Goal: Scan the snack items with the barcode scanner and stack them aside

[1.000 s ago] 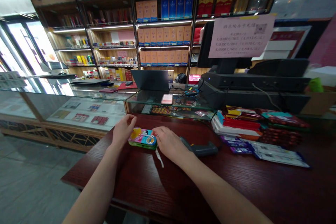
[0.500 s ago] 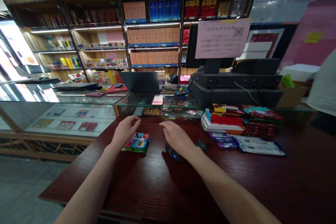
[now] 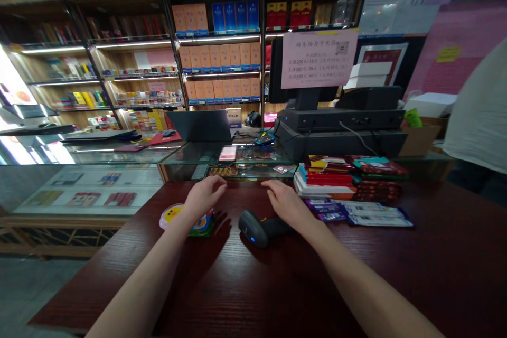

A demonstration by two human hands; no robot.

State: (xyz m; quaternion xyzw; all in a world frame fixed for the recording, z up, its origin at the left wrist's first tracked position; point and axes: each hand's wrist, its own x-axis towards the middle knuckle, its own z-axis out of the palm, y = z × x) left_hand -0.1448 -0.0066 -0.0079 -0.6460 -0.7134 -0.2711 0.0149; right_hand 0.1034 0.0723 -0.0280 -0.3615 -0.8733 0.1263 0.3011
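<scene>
My left hand (image 3: 205,196) hovers over the wooden counter with loosely curled fingers, a gap showing between thumb and fingertips and nothing in it. Under its wrist lie colourful packets (image 3: 204,226), partly covered, and a pale purple packet with a yellow duck face (image 3: 171,214). My right hand (image 3: 288,203) is held with fingers stretched toward the left, also holding nothing. Just below it a black barcode scanner (image 3: 254,229) with a lit blue light lies on its side; its handle is partly hidden by my right wrist. The two hands are apart.
Right of my right hand are purple and white packets (image 3: 378,215) and stacked red and brown packets (image 3: 332,177). Behind stand a glass display counter (image 3: 166,169), a laptop (image 3: 202,125) and a monitor with a pink sign (image 3: 317,60). A person's pale garment (image 3: 479,111) shows at right.
The view has turned slightly right. Both hands have shifted right over the counter, my right hand off the scanner's head, which shows more fully. The duck packet has come into sight beside my left forearm.
</scene>
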